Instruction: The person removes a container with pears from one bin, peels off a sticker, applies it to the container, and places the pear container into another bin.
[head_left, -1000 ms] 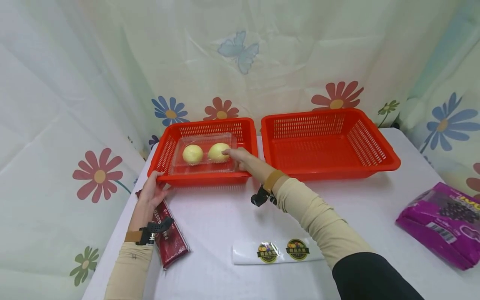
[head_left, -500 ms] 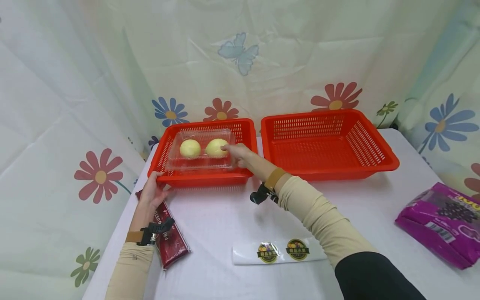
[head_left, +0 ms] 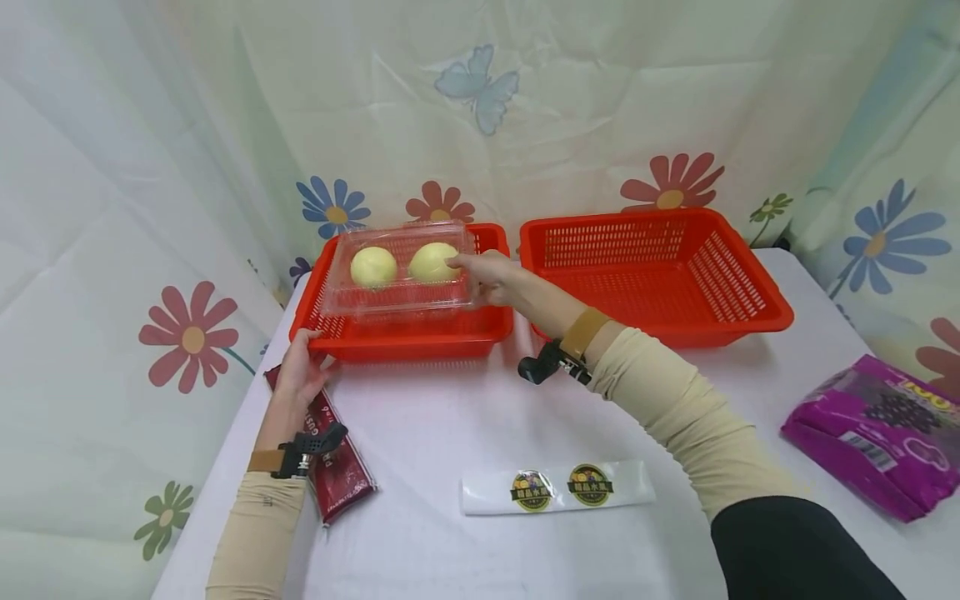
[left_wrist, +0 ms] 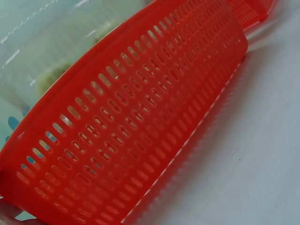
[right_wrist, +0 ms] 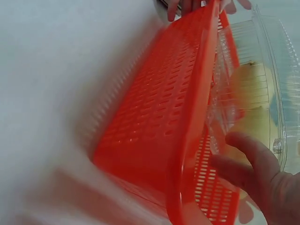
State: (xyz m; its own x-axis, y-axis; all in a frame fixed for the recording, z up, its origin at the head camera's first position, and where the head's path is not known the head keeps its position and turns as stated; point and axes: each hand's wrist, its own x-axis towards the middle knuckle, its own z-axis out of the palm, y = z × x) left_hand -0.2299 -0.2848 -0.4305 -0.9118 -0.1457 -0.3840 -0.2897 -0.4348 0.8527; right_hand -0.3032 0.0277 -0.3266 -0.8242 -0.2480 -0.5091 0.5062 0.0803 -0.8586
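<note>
My right hand [head_left: 493,275] grips the right end of a clear plastic clamshell box [head_left: 405,298], its thumb on the near side. Inside sit two round pale yellow fruits [head_left: 373,267], side by side; their kind is unclear. The box is tilted and raised above the floor of the left red basket [head_left: 420,350], partly over its rear rim. My left hand [head_left: 302,371] holds that basket's front left corner by the rim. In the right wrist view, left-hand fingers [right_wrist: 187,6] show on the basket's edge. The left wrist view shows mainly the slotted basket side [left_wrist: 131,112].
A second red basket [head_left: 652,333] stands close on the right. A dark red packet [head_left: 341,479] lies below my left hand. A folded white bag with two round labels [head_left: 491,496] lies at the front. A purple grape-print bag [head_left: 877,442] is at the far right.
My right hand has raised the clear box with the fruits up from the left basket, shifting it slightly left and back. The left hand has kept its place at the basket's corner.
</note>
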